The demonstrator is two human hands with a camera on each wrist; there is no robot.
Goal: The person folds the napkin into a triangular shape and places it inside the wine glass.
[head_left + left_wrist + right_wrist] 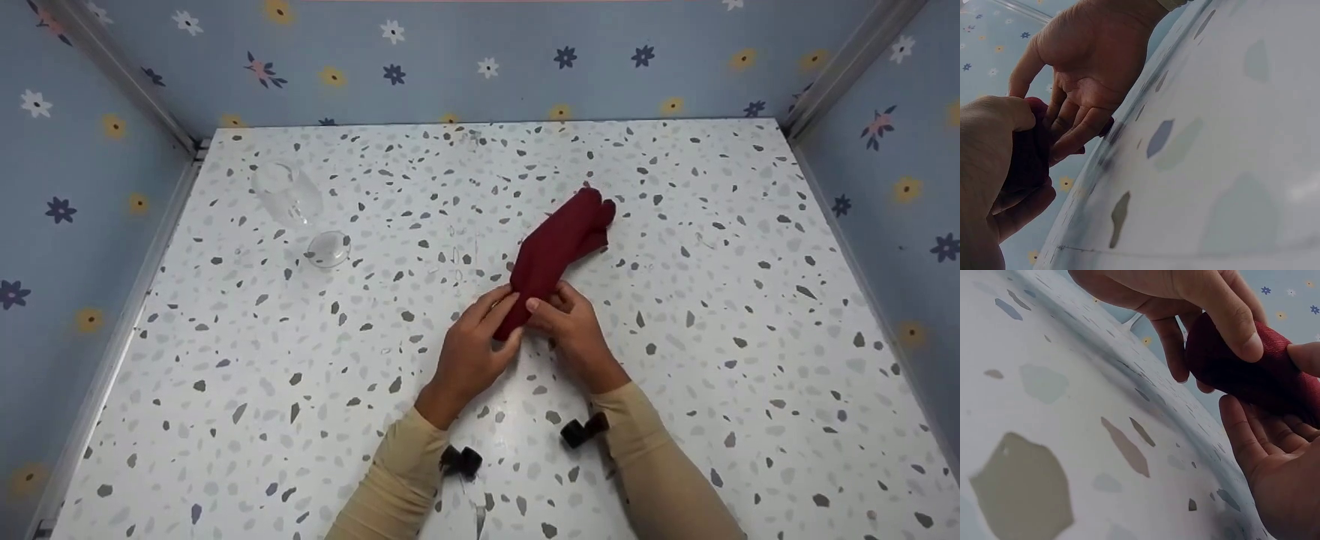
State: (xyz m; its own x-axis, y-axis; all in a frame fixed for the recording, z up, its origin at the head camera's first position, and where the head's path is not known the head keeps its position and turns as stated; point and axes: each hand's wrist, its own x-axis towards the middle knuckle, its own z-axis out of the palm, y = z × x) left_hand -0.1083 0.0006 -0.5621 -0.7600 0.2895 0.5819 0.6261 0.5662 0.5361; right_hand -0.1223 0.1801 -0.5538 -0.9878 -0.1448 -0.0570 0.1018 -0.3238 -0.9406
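A dark red cloth napkin [559, 240], folded into a long bundle, slants away from me over the table, its far end splitting into rounded folds. My left hand [472, 349] holds the near end, thumb and fingers on either side. In the right wrist view the left thumb presses on the cloth [1275, 377]. My right hand [574, 330] grips the same bundle from the right, thumb on top and fingers beneath. The left wrist view has the right hand [1095, 62] above and the left hand [988, 157] at lower left, with the cloth between them.
A clear stemmed glass [292, 199] stands upright at the back left of the speckled white table [300, 450]. Blue flowered panels [480, 82] wall in the back and both sides. Dark wrist mounts [581, 431] sit by the cuffs.
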